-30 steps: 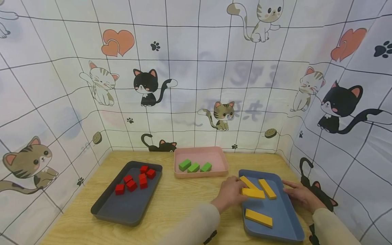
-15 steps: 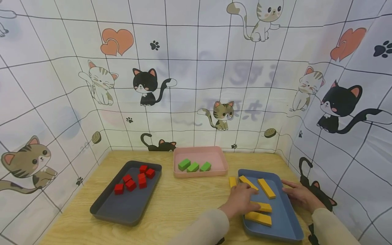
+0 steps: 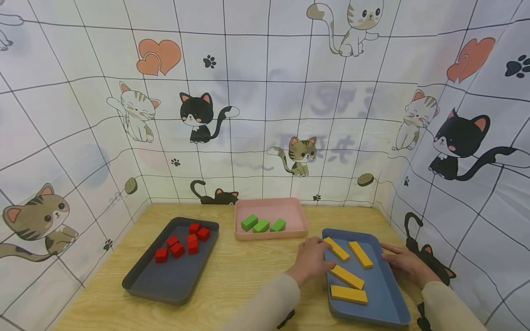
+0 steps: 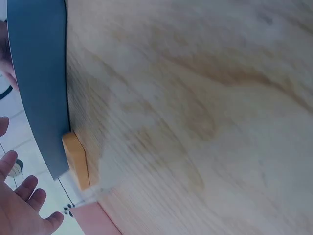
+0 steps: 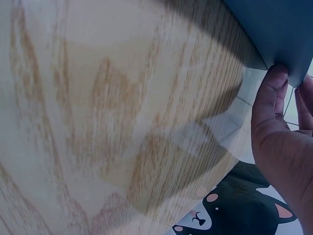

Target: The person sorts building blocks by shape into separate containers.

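A blue tray [image 3: 385,287] at the front right holds several flat yellow blocks [image 3: 347,276]. My left hand [image 3: 311,259] rests on the table against the tray's left rim, with its fingers loosely bent. In the left wrist view its fingers [image 4: 24,205] are spread and hold nothing. A short way from them one yellow block [image 4: 76,159] lies on the wood beside the blue tray [image 4: 39,73]. My right hand [image 3: 402,262] lies flat along the tray's right rim. Its thumb [image 5: 270,98] touches a corner of the blue tray [image 5: 279,24].
A dark grey tray [image 3: 174,280] at the left holds several red cubes [image 3: 178,250]. A pink tray [image 3: 290,211] at the back middle holds three green blocks [image 3: 262,225]. Cat-print cloth walls close in the wooden table [image 3: 248,271] on three sides.
My left hand laid a yellow block down in the blue tray, then drew back up and left to the tray's left rim, covering the block lying there. The right hand has stayed put.
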A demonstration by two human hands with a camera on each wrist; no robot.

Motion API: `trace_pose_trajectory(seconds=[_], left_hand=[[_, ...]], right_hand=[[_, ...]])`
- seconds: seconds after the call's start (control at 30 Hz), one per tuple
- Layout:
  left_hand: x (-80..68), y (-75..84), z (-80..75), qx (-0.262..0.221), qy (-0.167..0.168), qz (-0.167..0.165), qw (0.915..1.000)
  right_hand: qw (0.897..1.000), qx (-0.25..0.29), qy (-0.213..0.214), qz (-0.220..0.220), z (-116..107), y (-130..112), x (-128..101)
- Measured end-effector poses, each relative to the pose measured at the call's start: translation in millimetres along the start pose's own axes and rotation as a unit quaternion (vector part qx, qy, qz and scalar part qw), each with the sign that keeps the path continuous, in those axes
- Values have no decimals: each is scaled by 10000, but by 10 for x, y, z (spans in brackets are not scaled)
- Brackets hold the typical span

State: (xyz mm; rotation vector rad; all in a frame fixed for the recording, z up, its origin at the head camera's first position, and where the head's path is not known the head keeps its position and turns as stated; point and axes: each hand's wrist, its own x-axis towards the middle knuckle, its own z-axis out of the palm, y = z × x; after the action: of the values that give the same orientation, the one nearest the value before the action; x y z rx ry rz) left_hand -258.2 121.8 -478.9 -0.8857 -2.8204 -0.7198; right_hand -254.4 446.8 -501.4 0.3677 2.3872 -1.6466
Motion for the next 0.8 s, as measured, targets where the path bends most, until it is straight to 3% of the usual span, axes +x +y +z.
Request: trace_pose_trajectory(seconds=[0.3,0.53,0.8], left_hand=[[45,-236,12,-568,147,-430,9974],[42,-301,55,-289,192,-676,9971],[46,-308,145,-149,306,-1058,9938]], right_hand=[[10000,-2,9,30,-25,37,6],[9999,111,5,1,-16,43,-7],[9997,-143,-182,-32,-16,2,-27]])
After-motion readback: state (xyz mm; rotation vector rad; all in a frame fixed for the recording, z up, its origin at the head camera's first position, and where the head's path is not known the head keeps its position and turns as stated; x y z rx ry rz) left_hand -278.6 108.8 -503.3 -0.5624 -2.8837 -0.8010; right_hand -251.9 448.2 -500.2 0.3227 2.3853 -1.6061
